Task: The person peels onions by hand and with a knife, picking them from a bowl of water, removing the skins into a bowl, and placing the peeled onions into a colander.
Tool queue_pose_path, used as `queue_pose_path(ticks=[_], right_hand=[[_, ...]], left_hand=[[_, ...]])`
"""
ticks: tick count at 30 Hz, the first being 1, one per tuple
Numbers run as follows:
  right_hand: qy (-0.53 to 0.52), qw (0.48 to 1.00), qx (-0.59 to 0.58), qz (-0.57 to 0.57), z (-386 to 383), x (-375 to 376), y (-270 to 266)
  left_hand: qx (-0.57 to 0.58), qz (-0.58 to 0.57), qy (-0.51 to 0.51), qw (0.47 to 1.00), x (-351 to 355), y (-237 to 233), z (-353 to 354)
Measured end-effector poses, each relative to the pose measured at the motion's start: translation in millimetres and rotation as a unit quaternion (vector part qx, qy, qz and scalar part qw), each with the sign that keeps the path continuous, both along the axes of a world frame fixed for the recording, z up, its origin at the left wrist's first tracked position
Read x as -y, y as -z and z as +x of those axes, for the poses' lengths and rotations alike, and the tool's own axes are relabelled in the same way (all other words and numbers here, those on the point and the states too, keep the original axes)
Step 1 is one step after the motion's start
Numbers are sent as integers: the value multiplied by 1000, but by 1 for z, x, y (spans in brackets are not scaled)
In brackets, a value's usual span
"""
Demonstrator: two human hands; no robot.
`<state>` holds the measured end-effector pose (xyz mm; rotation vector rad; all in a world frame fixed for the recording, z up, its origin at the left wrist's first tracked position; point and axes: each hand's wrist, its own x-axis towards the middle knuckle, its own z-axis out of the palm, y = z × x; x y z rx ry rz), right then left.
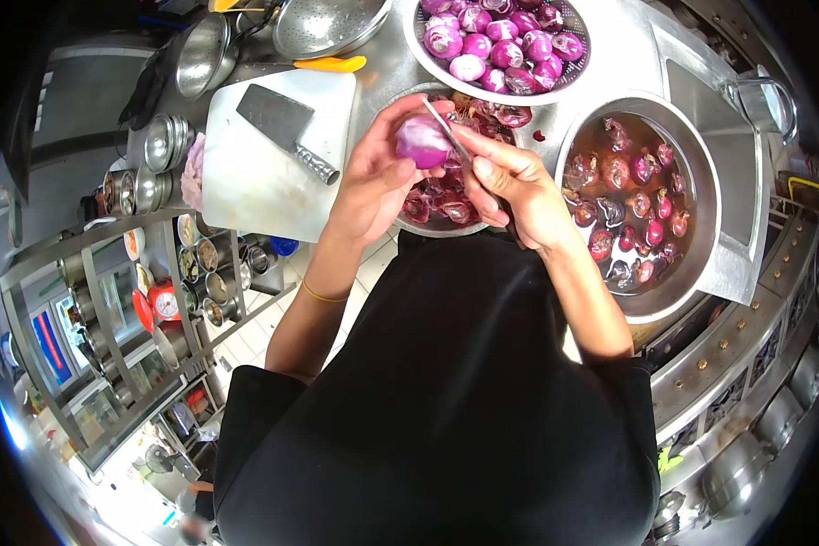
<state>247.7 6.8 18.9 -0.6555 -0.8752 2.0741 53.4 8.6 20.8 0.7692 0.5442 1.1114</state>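
Note:
A peeled purple onion [422, 141] is held in my left hand [379, 164], its fingers wrapped round it. My right hand [519, 182] grips a small knife [448, 130], whose blade touches or nearly touches the onion's right side. Below both hands sits a metal bowl [446, 231] of red onion skins [441, 202]. Ahead of them stands a colander [555, 96] full of peeled onions [506, 55]. On the right, a large metal basin [705, 200] holds unpeeled onions [615, 171] in brownish water.
A cleaver [278, 116] lies on a white cutting board [237, 191] at the left. Metal pans [202, 56] and stacked bowls [161, 144] stand beyond it. The sink edge [746, 264] runs beside the basin. A rack [109, 232] is at lower left.

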Motion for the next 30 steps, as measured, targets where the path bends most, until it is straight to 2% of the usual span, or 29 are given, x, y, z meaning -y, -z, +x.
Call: queue_pose_path(ticks=[2,6,8,10,12,13,17,20,21,24,25,30], right_hand=[[-11,1000,7,18,-2,0,-2],[65,998,-4,-4,-1,-7,-3],[106,989,-99,-16,5,-15,-4],[78,990,-118,-23,0,-14,-3],[47,996,-70,-32,-7,-11,-3],[30,998,-49,-31,-8,-11,3],[12,999,-44,-23,-4,-10,6],[-39,997,-56,-23,3,-10,2],[-58,998,-30,-24,4,-10,0],[-84,996,-10,-13,8,-11,0],[-51,997,-45,-22,9,-11,2],[33,987,-145,-60,15,-12,8]], left_hand=[[-44,2,-60,997,-1,0,5],[-113,31,-118,986,0,10,6],[-95,-15,-147,984,2,19,-3],[-110,9,-106,988,3,16,3],[72,-52,-20,996,4,9,19],[91,-60,23,994,2,18,16],[170,-144,24,975,-1,43,15],[131,-107,79,982,-5,63,3],[105,-123,62,985,-5,47,7],[52,-90,46,993,-10,58,1],[101,-109,5,989,-8,56,4],[78,-78,-13,994,-8,35,0]])
